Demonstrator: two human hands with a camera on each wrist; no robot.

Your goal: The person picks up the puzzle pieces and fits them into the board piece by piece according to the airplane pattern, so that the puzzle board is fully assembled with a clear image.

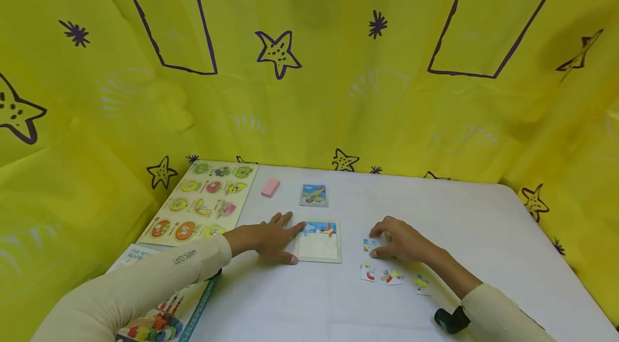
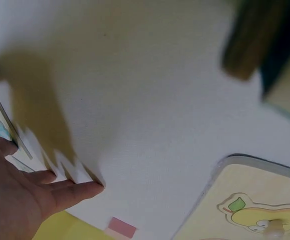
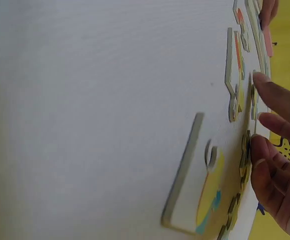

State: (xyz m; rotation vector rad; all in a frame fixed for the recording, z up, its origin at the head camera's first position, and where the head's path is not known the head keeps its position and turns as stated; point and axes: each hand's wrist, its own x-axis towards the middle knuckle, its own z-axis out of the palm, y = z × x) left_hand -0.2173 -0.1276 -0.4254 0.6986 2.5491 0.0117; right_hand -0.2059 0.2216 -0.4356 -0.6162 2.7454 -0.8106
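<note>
A shallow puzzle tray point(image 1: 318, 248) lies on the white table, with picture pieces point(image 1: 319, 228) along its top row and bare board below. My left hand point(image 1: 274, 237) rests at its left side, fingers spread, index fingertip on the upper left corner and thumb by the lower left. To the right, my right hand point(image 1: 403, 240) pinches a blue and yellow puzzle piece point(image 1: 369, 245) between thumb and finger, at table level. Nearer me lie loose pieces: one with red point(image 1: 367, 272), a red and yellow one point(image 1: 392, 277) and a yellow one point(image 1: 422, 284).
Behind the tray sits a small airplane picture point(image 1: 314, 195), beside a pink block point(image 1: 270, 187). A fruit peg board point(image 1: 200, 199) covers the table's back left. A box with coloured blocks pictured point(image 1: 164, 320) is under my left arm. A yellow curtain point(image 1: 309, 116) borders the table.
</note>
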